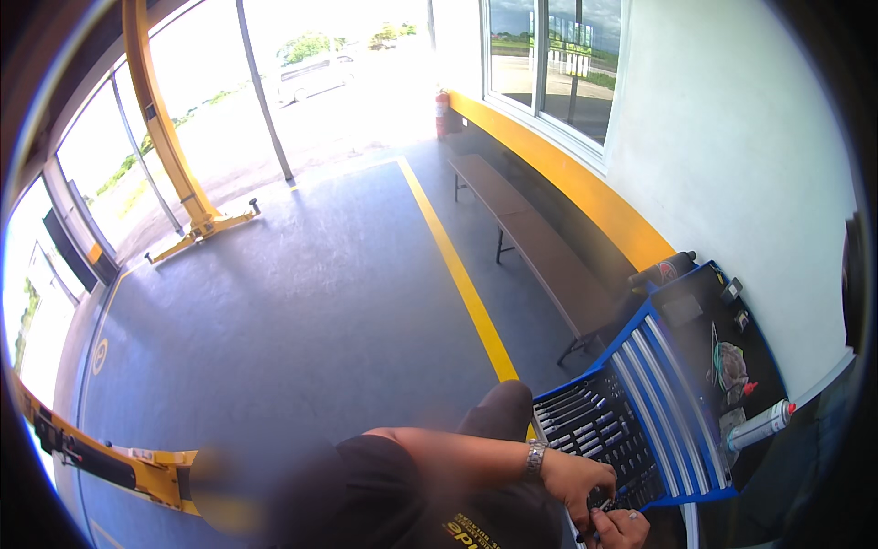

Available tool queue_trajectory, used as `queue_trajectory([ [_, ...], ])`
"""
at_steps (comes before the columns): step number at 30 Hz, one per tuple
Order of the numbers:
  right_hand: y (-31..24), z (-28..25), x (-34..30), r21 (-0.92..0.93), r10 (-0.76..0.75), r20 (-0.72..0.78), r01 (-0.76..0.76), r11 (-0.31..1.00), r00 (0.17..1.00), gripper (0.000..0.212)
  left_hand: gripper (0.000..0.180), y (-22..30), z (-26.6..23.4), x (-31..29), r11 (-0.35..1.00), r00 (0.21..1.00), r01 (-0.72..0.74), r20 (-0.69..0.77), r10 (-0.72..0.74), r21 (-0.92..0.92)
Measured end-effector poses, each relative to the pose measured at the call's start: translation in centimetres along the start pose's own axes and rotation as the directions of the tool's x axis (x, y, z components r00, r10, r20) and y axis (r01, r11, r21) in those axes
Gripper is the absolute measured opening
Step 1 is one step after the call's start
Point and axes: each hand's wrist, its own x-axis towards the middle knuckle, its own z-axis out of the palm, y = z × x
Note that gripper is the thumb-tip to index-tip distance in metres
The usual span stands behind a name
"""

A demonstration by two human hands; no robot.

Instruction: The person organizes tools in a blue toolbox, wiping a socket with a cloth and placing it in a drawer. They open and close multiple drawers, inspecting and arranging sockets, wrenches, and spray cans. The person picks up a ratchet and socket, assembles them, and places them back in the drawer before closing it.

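Note:
My left hand [578, 479], with a metal watch [535, 457] on its wrist, is over the near end of an open tool drawer [651, 455]. Its fingers are curled around a small dark, partly shiny piece [598, 500]. Right below it, my right hand [624, 528] wears a ring and has its fingers pinched at the same piece. The hands nearly meet, and their fingers hide most of what is held, so its kind cannot be made out. Dark lining in the drawer carries rows of silver sockets [611, 428] and several wrenches [569, 403].
The blue tool cabinet [690, 384] has more drawers; a spray can [761, 426] and a bundle of cord [729, 371] rest on top. A long brown bench [540, 240] runs along the wall. Yellow lift posts [165, 137] and a red fire extinguisher [442, 114] stand farther off.

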Motion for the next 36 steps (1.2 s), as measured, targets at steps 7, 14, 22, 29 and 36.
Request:
queue_trajectory([
  [7,1.0,1.1,-0.7,-0.171,0.046,-0.146,-0.071,0.983,0.988,0.022,0.086,-1.0,1.5,0.5,0.956,0.996,0.002,-0.081,-0.027,-0.293],
  [14,1.2,2.9,-0.5,-0.317,0.050,-0.452,-0.213,0.924,0.891,0.022,0.105,-0.7,4.7,1.6,0.450,0.987,-0.143,-0.161,-0.003,-0.882],
  [22,1.4,2.2,-0.5,-0.338,0.018,-0.432,-0.180,0.924,0.902,0.020,0.101,-1.1,3.6,1.4,0.547,0.998,-0.053,-0.057,0.010,-0.836],
  [29,2.9,2.4,-3.8,-0.162,0.157,-0.331,-0.220,0.962,0.930,0.023,0.094,-0.9,1.8,0.7,0.950,0.960,-0.096,-0.281,0.009,-0.297],
  [36,4.6,9.8,-4.8,0.897,0.984,0.141,-0.434,-0.081,0.108,0.032,0.094,0.0,2.1,1.0,0.957,0.924,-0.162,-0.378,0.061,-0.242],
])
